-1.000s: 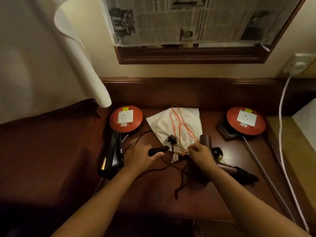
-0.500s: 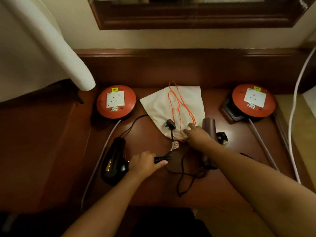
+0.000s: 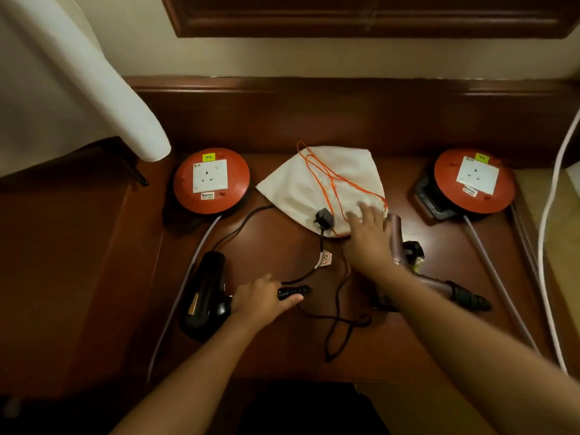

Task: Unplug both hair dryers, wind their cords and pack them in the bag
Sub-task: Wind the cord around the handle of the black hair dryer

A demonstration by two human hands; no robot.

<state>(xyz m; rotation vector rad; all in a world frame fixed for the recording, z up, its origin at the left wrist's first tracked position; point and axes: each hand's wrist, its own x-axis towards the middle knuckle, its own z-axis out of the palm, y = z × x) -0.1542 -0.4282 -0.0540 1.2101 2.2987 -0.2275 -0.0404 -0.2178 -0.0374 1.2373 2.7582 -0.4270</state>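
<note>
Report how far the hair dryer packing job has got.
Done: both dryers look unplugged; both reel sockets are empty, and one plug lies on the bag. In hand: left hand grips the black dryer by its handle; right hand reaches over the bag. Left: cord lies loose; the pink dryer is unpacked too.

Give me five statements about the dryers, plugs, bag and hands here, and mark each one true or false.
1. The left hand grips the black hair dryer by its handle. True.
2. A plug sits in the left orange reel's socket. False: that socket is empty.
3. The right hand reaches onto the white bag. True.
4. A black plug lies on the bag. True.
5. The purple hair dryer is inside the bag. False: it lies on the table beside it.
</note>
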